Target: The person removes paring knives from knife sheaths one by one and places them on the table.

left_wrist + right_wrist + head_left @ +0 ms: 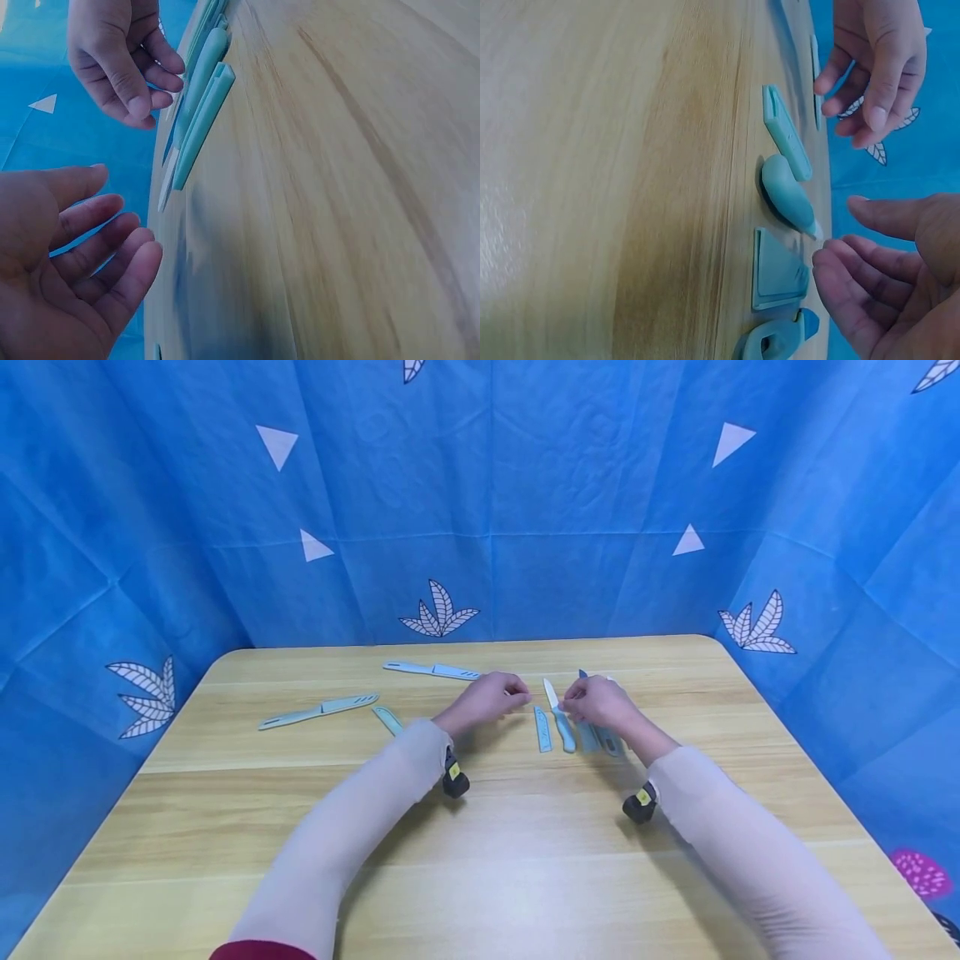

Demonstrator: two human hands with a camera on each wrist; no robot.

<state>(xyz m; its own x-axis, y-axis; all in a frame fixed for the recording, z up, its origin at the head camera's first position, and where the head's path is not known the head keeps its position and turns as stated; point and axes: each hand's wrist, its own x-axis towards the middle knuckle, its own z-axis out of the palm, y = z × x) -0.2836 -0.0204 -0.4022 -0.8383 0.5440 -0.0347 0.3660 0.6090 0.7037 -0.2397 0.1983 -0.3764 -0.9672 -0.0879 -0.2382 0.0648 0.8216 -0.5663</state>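
A small knife with a pale blue-green handle [566,732] and a bare light blade lies between my hands. Just left of it is a narrow sheath [543,730], seen close in the left wrist view as a slotted sleeve [204,127]. My left hand [491,700] hovers left of these, its fingers loosely bent around nothing. Above the table right of the small knife is my right hand [600,700], thumb apart from the fingers and holding nothing. Beneath it lie a broad sheath [778,270] and a handle with a hole [774,336]; a dark blade tip shows beyond.
Toward the back left lies a sheathed knife [431,669]. Another sheathed knife [318,712] rests farther left. A green piece [387,719] is partly hidden by my left sleeve. Blue patterned cloth [491,502] surrounds the wooden table [517,868] at the back and sides.
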